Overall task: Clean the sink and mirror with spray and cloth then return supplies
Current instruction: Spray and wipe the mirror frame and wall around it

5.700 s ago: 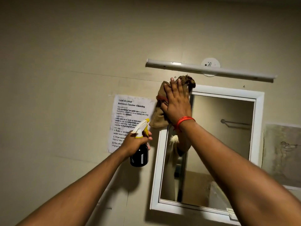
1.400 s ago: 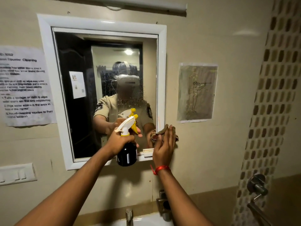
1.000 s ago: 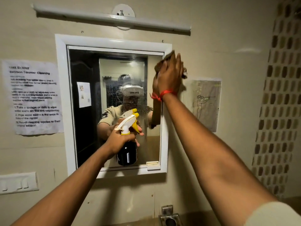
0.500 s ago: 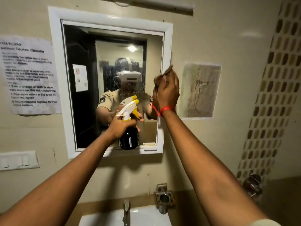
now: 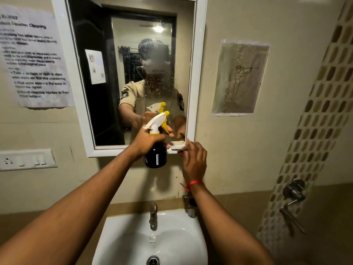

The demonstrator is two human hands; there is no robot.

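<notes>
The white-framed mirror (image 5: 198, 73) hangs on the wall, with water droplets on its glass toward the right side. My left hand (image 5: 147, 139) grips a spray bottle (image 5: 155, 157) with a black body and a white and yellow trigger head, held in front of the mirror's lower right part. My right hand (image 5: 194, 161) is at the mirror's bottom right corner, fingers curled over the cloth (image 5: 183, 148). Only a pale, blurred edge of the cloth shows by my fingertips. Below, the white sink (image 5: 122, 243) has a metal tap (image 5: 152, 215).
A printed instruction sheet (image 5: 32, 58) and a switch plate (image 5: 26, 159) are on the wall to the left. A paper drawing (image 5: 240, 77) hangs to the right. Further right are a mosaic tile strip (image 5: 315, 131) and a wall valve (image 5: 294, 190).
My right hand with the cloth has slid down the mirror's right edge from mid-height to the bottom corner. The view tilted down, so more of the sink shows. The spray bottle stays put.
</notes>
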